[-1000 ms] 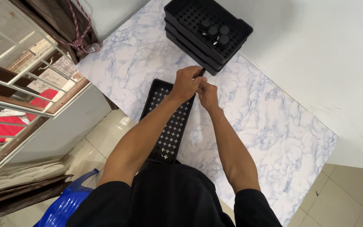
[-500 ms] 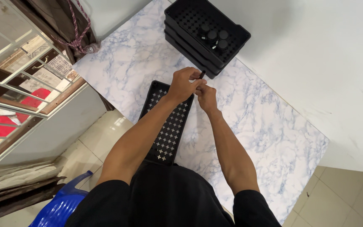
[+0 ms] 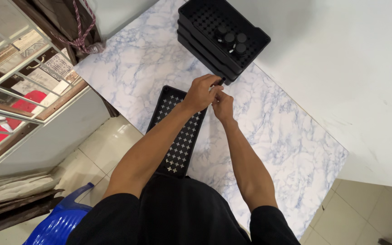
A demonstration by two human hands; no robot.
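1. Black and very small, a small dark piece (image 3: 222,82) shows between the fingertips of both hands, just in front of the near corner of the stacked trays; what it is cannot be told at this size.
2. Left hand (image 3: 201,92) is curled with its fingers bent tight toward the piece, over the far end of the flat tray; it seems to pinch the piece, though the contact itself is hidden by the knuckles.
3. Right hand (image 3: 223,105) sits just beside the left one, touching it, with fingers drawn together and pointing up toward the same piece; whether it really clasps the piece cannot be told.
4. Under the left forearm lies a flat black tray (image 3: 178,131) with rows of cross-shaped holes, running from the middle of the worktop to its near edge.
5. Beyond the hands, toward the far corner of the worktop, stands a stack of black perforated trays (image 3: 205,27); the top one holds a few black round caps (image 3: 230,41) grouped near its right side.
6. All of this rests on a white marble-patterned worktop (image 3: 291,136) with blue veins, set against a white wall (image 3: 350,68) along its right edge.
7. Left of the worktop are a metal window grille (image 3: 10,90) and, lower down, a blue plastic chair (image 3: 60,222) on the tiled floor (image 3: 100,149).
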